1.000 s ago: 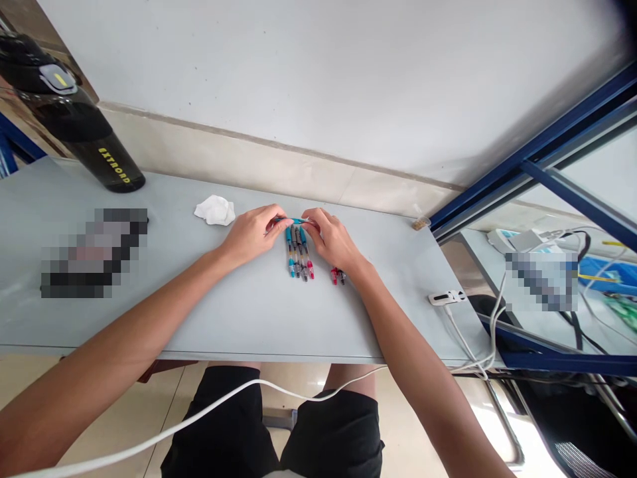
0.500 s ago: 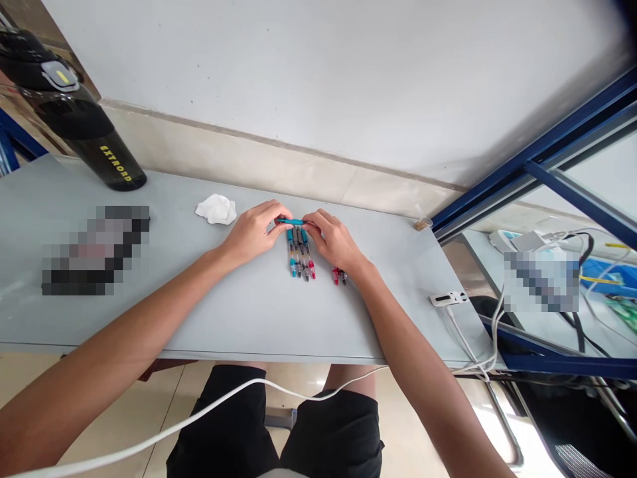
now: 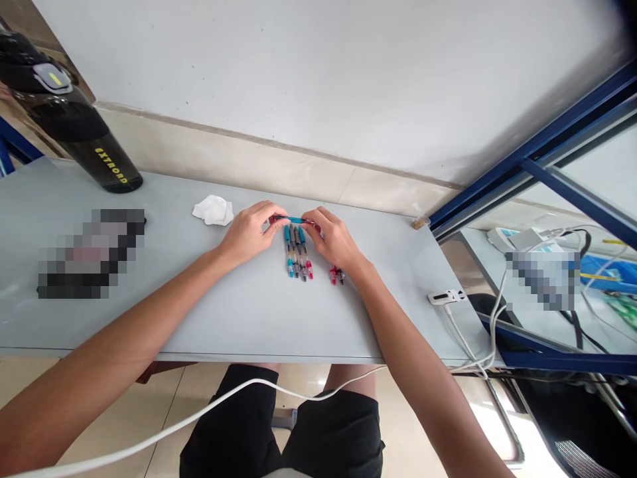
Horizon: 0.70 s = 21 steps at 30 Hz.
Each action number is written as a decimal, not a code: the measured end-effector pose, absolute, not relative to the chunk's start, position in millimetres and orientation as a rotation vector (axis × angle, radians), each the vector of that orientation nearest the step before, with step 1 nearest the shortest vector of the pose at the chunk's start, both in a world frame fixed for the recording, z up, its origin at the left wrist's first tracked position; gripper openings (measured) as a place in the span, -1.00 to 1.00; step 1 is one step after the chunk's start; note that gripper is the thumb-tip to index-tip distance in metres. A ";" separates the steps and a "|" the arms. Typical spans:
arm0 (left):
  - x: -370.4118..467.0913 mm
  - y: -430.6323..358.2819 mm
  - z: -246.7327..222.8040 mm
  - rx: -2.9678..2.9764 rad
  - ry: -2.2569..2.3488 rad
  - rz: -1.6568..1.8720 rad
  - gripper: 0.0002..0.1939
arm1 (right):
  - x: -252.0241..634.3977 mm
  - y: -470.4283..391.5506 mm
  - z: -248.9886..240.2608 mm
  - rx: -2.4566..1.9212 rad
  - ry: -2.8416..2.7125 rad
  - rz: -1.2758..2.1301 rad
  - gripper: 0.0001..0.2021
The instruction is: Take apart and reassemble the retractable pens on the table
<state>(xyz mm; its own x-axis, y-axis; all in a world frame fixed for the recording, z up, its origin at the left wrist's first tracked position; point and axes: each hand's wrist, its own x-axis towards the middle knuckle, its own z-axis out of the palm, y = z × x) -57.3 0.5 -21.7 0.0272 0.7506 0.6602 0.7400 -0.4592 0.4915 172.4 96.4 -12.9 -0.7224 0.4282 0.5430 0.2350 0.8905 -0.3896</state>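
Note:
A teal pen (image 3: pixel 296 220) is held level between my two hands, just above the desk. My left hand (image 3: pixel 249 230) pinches its left end between thumb and fingers. On the other end, my right hand (image 3: pixel 332 238) is closed in a similar pinch. Both pen ends are partly covered by fingers. Directly below lies a row of several pens (image 3: pixel 297 251), side by side, with teal or grey barrels and teal, dark or red ends toward me. By my right wrist, red and black pen ends (image 3: pixel 337 275) stick out; their other parts are hidden under that hand.
Crumpled white tissue (image 3: pixel 213 210) lies left of my hands on the grey desk (image 3: pixel 223 318). Farther left are a blurred dark object (image 3: pixel 92 255) and a black bottle (image 3: pixel 94 139). A small clear container (image 3: pixel 421 222) and a white device with a cable (image 3: pixel 446 297) sit at right.
Both hands keep their pinch on the teal pen, with only slight movement of the fingers. The whole view has shifted a little.

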 end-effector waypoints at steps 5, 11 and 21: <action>-59.0 1.1 -22.5 2.265 1.566 1.478 -0.87 | 173.6 98.2 -14.1 -0.472 -2.386 0.459 -0.77; -62.5 4.6 -26.2 2.274 1.510 1.524 -0.90 | 174.7 97.0 -12.1 -0.467 -2.412 0.491 -0.71; -58.9 -0.3 -21.6 2.264 1.622 1.430 -0.83 | 172.7 97.3 -12.2 -0.475 -2.394 0.432 -0.72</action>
